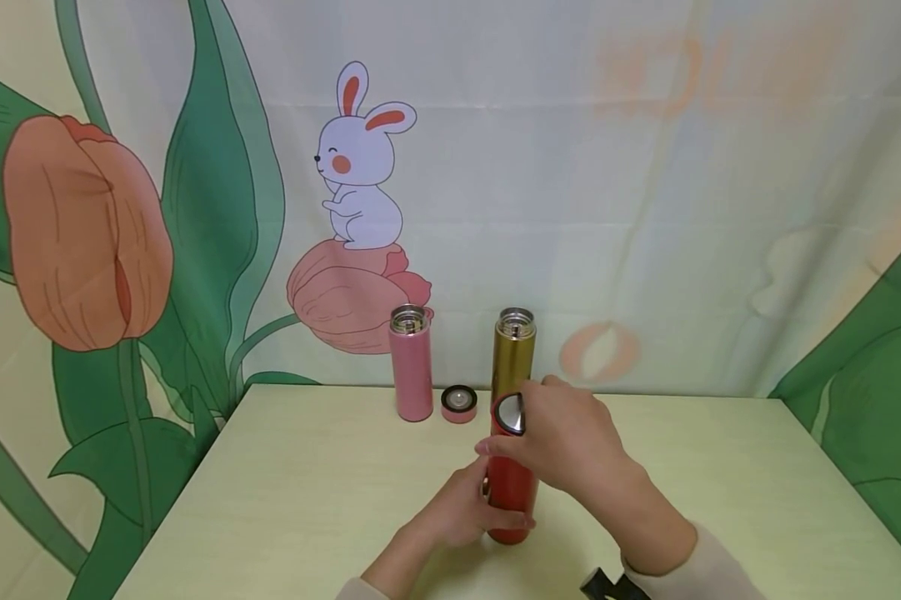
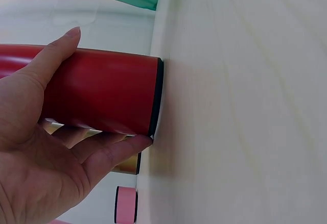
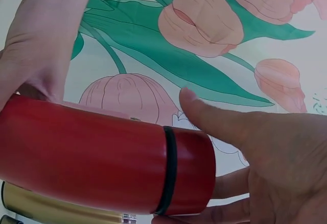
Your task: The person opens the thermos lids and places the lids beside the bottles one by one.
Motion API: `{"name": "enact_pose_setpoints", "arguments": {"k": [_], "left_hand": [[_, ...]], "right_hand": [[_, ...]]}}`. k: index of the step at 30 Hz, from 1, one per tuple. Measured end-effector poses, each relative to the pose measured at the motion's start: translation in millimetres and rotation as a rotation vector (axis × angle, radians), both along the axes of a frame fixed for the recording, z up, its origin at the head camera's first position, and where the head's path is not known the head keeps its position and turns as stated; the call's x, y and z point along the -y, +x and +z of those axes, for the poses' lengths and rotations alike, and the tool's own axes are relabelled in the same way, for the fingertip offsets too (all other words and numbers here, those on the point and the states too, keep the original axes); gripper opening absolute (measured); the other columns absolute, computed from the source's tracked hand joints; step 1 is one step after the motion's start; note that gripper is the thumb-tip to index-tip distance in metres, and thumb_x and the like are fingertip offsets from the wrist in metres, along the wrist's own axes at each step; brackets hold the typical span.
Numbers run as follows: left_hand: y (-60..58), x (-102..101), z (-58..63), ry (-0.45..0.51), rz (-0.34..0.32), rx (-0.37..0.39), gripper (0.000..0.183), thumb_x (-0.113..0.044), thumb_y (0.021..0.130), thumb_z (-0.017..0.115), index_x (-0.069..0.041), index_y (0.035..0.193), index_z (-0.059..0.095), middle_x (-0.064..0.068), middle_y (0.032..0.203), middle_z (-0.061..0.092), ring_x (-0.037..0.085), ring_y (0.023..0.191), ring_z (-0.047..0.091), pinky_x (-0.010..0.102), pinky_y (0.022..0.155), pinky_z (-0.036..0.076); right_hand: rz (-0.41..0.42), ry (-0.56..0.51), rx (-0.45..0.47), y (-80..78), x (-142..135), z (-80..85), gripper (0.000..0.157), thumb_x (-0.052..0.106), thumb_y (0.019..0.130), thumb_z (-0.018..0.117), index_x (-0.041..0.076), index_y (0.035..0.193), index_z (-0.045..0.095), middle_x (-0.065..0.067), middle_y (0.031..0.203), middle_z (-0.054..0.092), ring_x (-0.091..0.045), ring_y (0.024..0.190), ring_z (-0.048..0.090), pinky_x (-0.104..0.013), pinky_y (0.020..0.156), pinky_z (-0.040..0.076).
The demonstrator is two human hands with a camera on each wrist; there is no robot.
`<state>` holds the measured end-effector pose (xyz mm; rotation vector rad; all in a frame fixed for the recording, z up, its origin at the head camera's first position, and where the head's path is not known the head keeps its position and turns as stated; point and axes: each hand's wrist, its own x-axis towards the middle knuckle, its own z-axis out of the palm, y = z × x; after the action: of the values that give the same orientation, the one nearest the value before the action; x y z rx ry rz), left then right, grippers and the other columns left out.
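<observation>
A red vacuum flask [image 1: 512,490] stands upright on the table, its lid [image 3: 193,170] seated above a black ring. My left hand [image 1: 465,507] holds the flask low on its body, with thumb and fingers on opposite sides in the left wrist view. Around the lid curls my right hand [image 1: 573,433], its thumb on the near left side and its fingers partly hidden behind. Right behind the red flask is a gold flask [image 1: 512,358] without a lid, its lower part hidden. A lidless pink flask [image 1: 412,375] stands further left, beside a pink lid [image 1: 459,405] lying underside up.
The pale wooden table [image 1: 307,500] ends at the back against a printed cloth [image 1: 495,208] with tulips and a rabbit. A dark round thing [image 3: 10,220] shows at the lower left corner of the right wrist view. A black device [image 1: 615,586] sits at the right sleeve.
</observation>
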<state>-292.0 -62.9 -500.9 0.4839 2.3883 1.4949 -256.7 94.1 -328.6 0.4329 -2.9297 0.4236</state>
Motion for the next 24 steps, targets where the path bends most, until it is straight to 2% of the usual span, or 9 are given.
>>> {"name": "enact_pose_setpoints", "arguments": {"k": [3,7,24], "left_hand": [[0.5,0.0,-0.1,0.006,0.0,0.003,0.077,-0.039,0.082,0.089,-0.034,0.146,0.046,-0.011,0.129,0.066,0.016,0.123,0.06,0.049,0.107,0.051],[0.2,0.0,-0.1,0.015,0.004,0.01,0.081,-0.042,0.08,0.089,-0.038,0.147,0.044,-0.011,0.13,0.066,0.016,0.124,0.059,0.05,0.108,0.05],[0.3,-0.5,1.2,0.034,-0.001,0.007,0.084,-0.041,0.079,0.09,-0.046,0.147,0.042,-0.012,0.128,0.066,0.015,0.12,0.061,0.049,0.105,0.051]], "right_hand": [[-0.001,0.012,-0.031,-0.1,2.0,-2.3,0.043,0.049,0.075,0.09,0.014,0.081,0.067,0.0,0.076,0.058,-0.018,0.066,0.055,-0.032,0.054,0.046],[0.007,0.013,-0.047,-0.6,2.5,-3.0,0.041,0.041,0.075,0.091,0.01,0.084,0.066,-0.002,0.075,0.058,-0.018,0.064,0.055,-0.031,0.054,0.046],[0.161,-0.038,0.004,-7.2,-5.1,1.2,0.033,0.024,0.076,0.091,0.01,0.095,0.068,0.003,0.08,0.063,-0.015,0.078,0.059,-0.033,0.067,0.052]]}}
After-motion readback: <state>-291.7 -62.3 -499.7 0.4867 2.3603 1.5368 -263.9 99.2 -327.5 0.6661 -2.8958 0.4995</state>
